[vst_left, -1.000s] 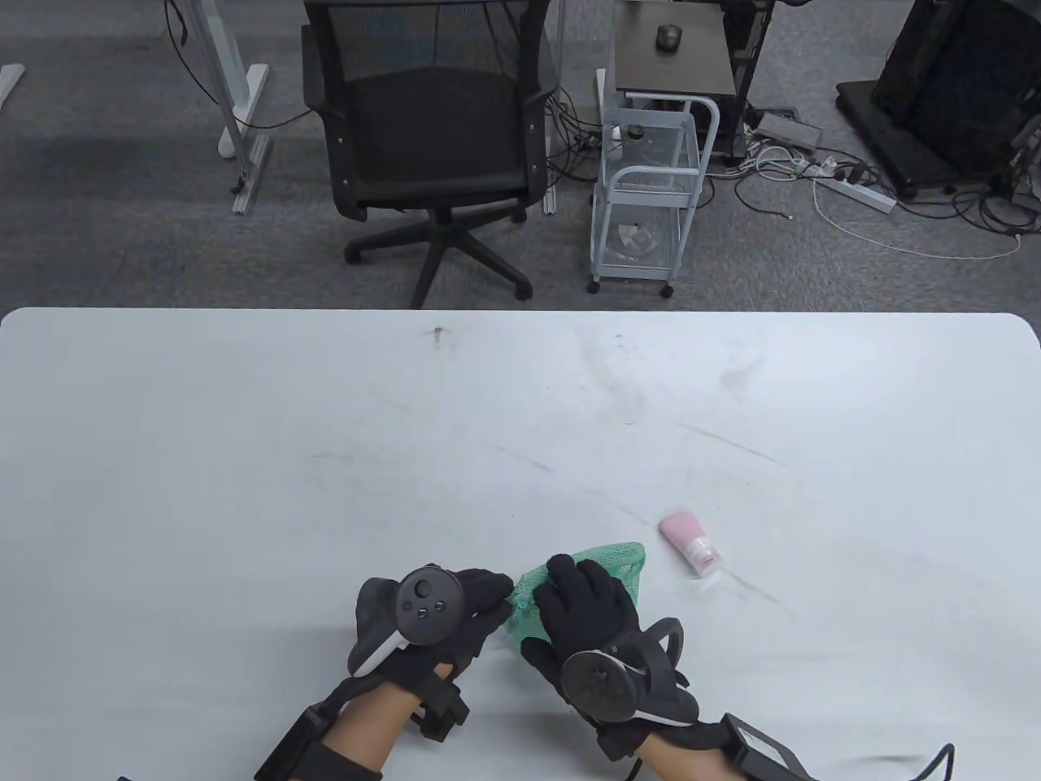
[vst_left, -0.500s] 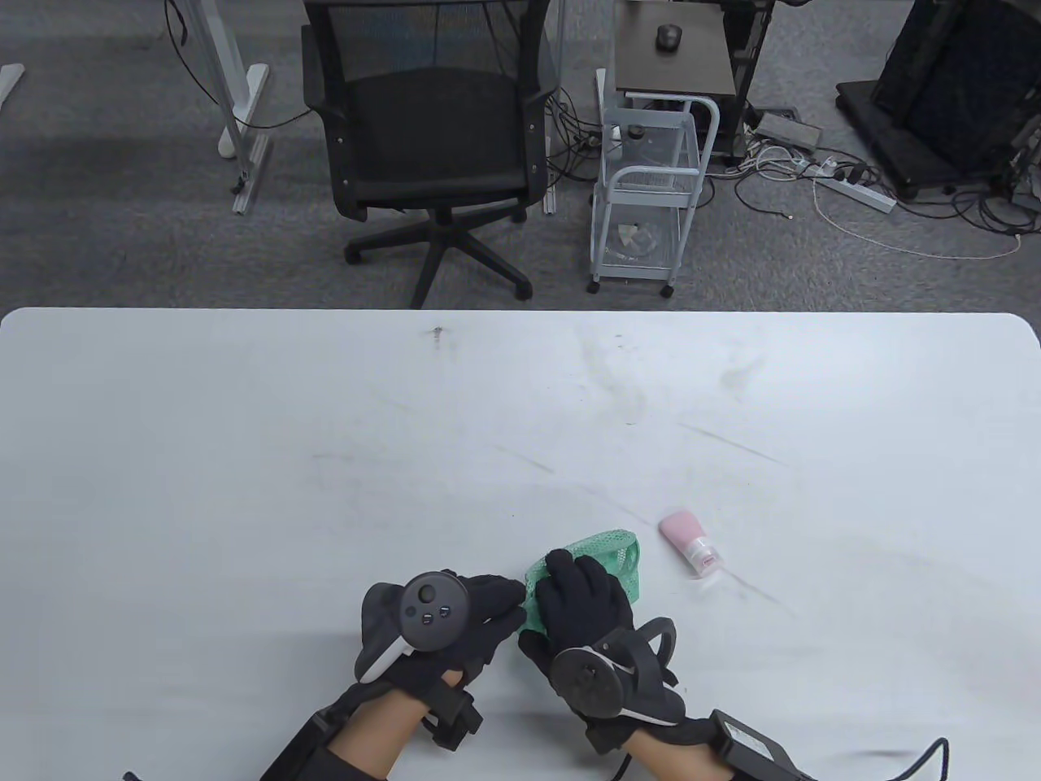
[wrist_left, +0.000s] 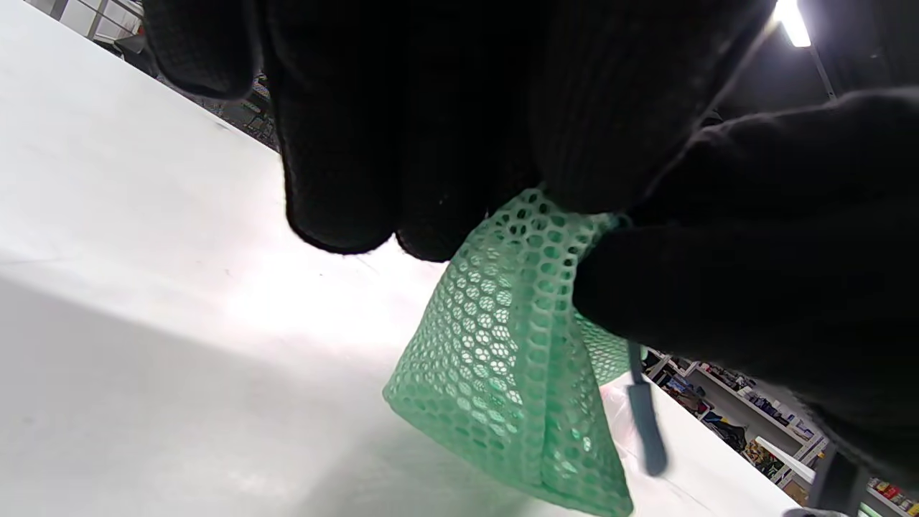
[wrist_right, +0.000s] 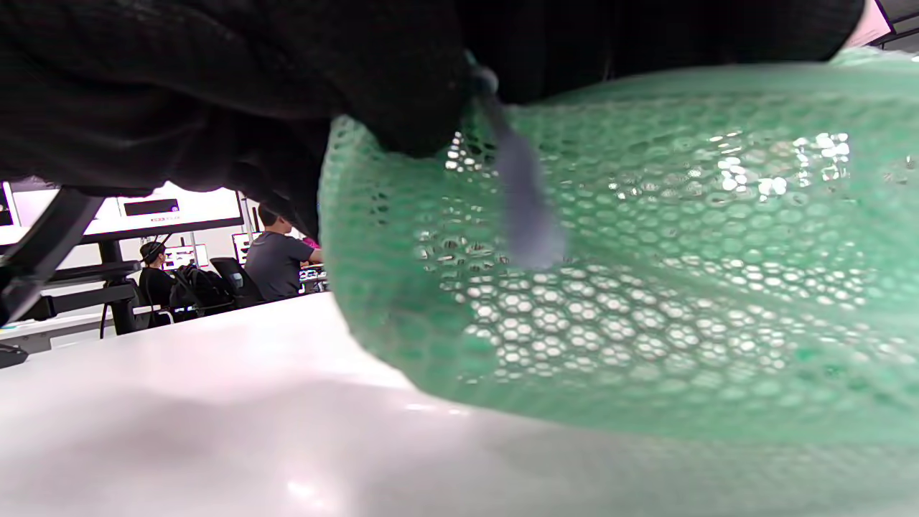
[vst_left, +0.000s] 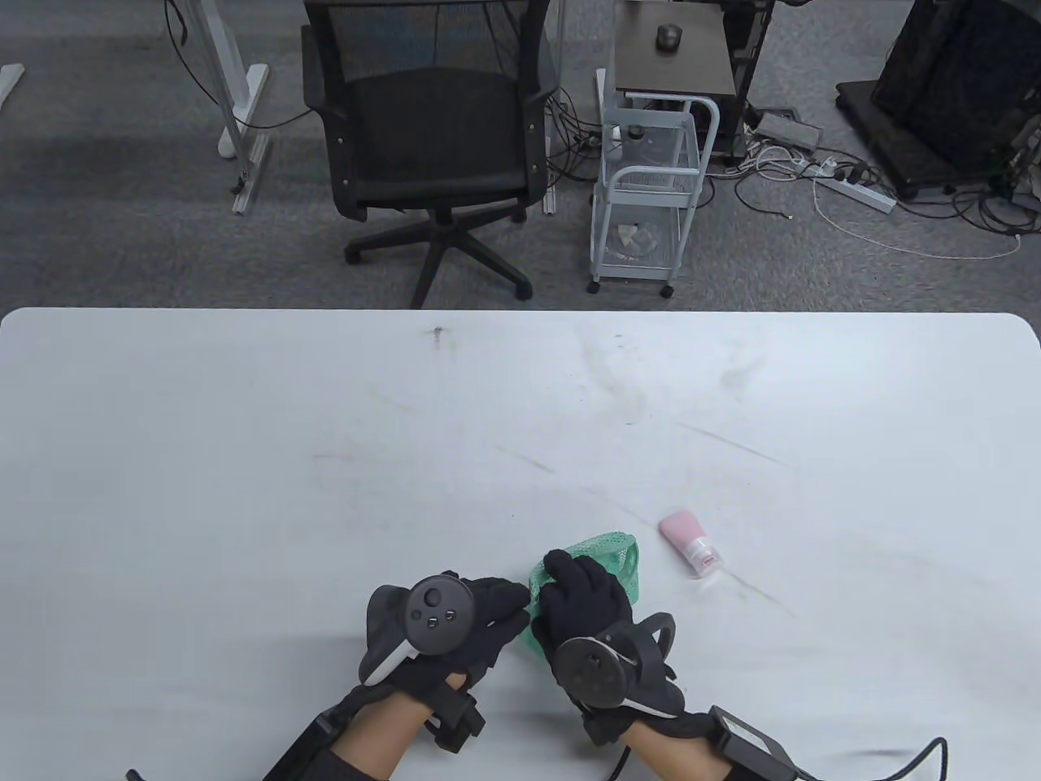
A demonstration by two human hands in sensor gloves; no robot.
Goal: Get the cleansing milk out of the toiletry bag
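The green mesh bag [vst_left: 620,560] has bunched up smaller over the last second. Both hands grip it: left hand [vst_left: 459,614] pinches its edge, right hand [vst_left: 587,598] closes over its top. The pink tube [vst_left: 690,544] lies on the desk [vst_left: 244,455] just beside it, so the task looks done.

Green mesh bag [vst_left: 618,557]; pink tube [vst_left: 690,543] outside

Right hand [vst_left: 587,600] covers most of the green mesh bag [vst_left: 620,555] in table view; bag's contents can't be made out. Zipper pull [wrist_right: 523,205] is blurred in right wrist view. Bag runs off the frame's right edge there. Label on pink tube [vst_left: 690,543] too small to read.
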